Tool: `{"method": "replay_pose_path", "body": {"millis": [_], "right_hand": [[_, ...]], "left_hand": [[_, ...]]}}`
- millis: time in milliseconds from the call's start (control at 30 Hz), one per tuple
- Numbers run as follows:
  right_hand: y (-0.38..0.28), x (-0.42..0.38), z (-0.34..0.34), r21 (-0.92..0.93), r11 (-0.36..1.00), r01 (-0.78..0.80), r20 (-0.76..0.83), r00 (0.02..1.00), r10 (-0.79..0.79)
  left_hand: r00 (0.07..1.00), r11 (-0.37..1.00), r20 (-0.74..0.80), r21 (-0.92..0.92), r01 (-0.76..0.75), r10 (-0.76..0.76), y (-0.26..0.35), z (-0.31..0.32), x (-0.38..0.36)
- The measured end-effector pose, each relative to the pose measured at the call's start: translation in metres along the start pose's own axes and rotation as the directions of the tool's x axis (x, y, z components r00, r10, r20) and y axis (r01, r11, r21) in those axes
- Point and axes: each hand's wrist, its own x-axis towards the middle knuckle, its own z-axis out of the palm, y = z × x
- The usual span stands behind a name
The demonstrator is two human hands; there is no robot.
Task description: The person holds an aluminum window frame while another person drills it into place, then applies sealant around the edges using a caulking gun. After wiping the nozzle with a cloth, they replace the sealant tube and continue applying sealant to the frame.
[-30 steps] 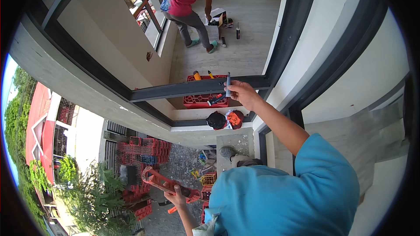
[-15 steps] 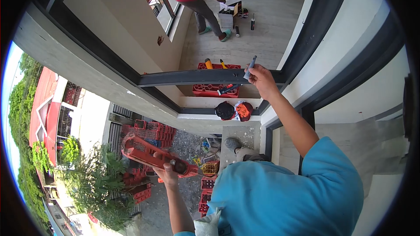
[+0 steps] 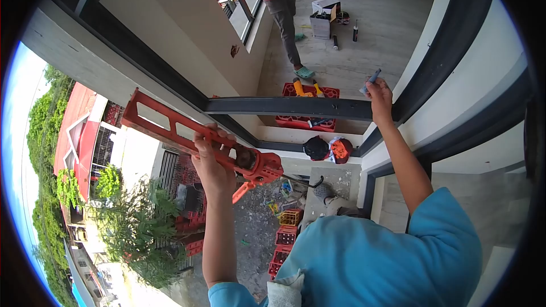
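Observation:
In my left hand is a red caulking gun, its open frame slanting up to the left and its hooked rod sticking out to the right. The frame looks empty of any cartridge. My right hand is raised near the right end of the dark window bar and pinches a small grey nozzle pointing up. Below the bar, two caps, one black and one orange and black, sit on the sill.
Beyond the bar, a red crate carries yellow-handled tools. A person stands inside near an open box and an upright cartridge. Outside, far below, are red crates and a tree.
My left hand has raised the caulking gun, which now shows larger and nearer. The view has shifted, and the person inside has straightened up from the box.

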Motion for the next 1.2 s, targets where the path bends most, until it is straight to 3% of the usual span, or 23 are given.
{"method": "replay_pose_path", "body": {"millis": [200, 400, 933, 1200], "right_hand": [[0.019, 0.010, 0.000, -0.076, 0.990, 0.116, -0.005, 0.993, -0.117], [0.021, 0.009, -0.006, -0.060, 0.989, 0.133, 0.055, 0.990, -0.129], [0.011, 0.003, -0.008, 0.035, 0.993, 0.113, 0.098, 0.988, -0.116], [0.013, 0.001, -0.010, 0.081, 0.992, 0.095, 0.103, 0.989, -0.103]], "left_hand": [[1.000, 0.999, -0.021, -0.040, 0.012, -0.013, 0.018, 0.051, 0.061], [0.999, 0.990, -0.046, -0.139, -0.019, 0.012, 0.031, 0.079, 0.110], [0.987, 0.982, -0.143, -0.164, -0.093, 0.070, -0.003, 0.087, 0.144], [0.972, 0.982, -0.236, -0.184, -0.032, -0.012, -0.004, 0.098, 0.158]]}}
